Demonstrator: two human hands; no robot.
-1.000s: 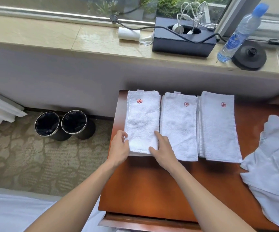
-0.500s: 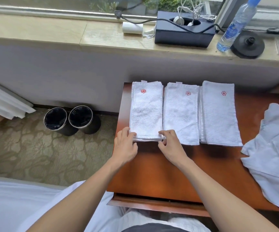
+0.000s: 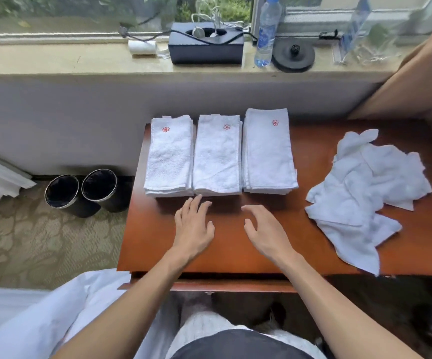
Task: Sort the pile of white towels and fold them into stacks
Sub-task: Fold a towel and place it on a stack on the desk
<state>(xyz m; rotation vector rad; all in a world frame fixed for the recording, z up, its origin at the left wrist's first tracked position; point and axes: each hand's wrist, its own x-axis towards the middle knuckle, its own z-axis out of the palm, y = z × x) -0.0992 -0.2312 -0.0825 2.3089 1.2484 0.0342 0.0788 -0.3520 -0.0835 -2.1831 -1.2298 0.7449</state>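
Three stacks of folded white towels with small red flower marks stand side by side at the back of the brown wooden table point(image 3: 157, 250): a left stack point(image 3: 169, 156), a middle stack point(image 3: 216, 156) and a right stack point(image 3: 268, 151). A crumpled pile of unfolded white towels point(image 3: 360, 193) lies on the table's right side. My left hand point(image 3: 192, 229) hovers over the bare wood just in front of the left and middle stacks, fingers spread, holding nothing. My right hand point(image 3: 264, 231) is beside it, fingers loosely bent and empty, in front of the right stack.
Two dark round bins point(image 3: 80, 190) stand on the carpet left of the table. The windowsill behind holds a black box with cables point(image 3: 205, 49), a water bottle point(image 3: 265, 35), a black round base point(image 3: 293, 57) and a white roll point(image 3: 142, 47). White bedding point(image 3: 28, 325) lies at lower left.
Both hands have let go of the left stack's front edge and drawn back over the table. The view has pulled back and swung right, showing more of the unfolded pile.
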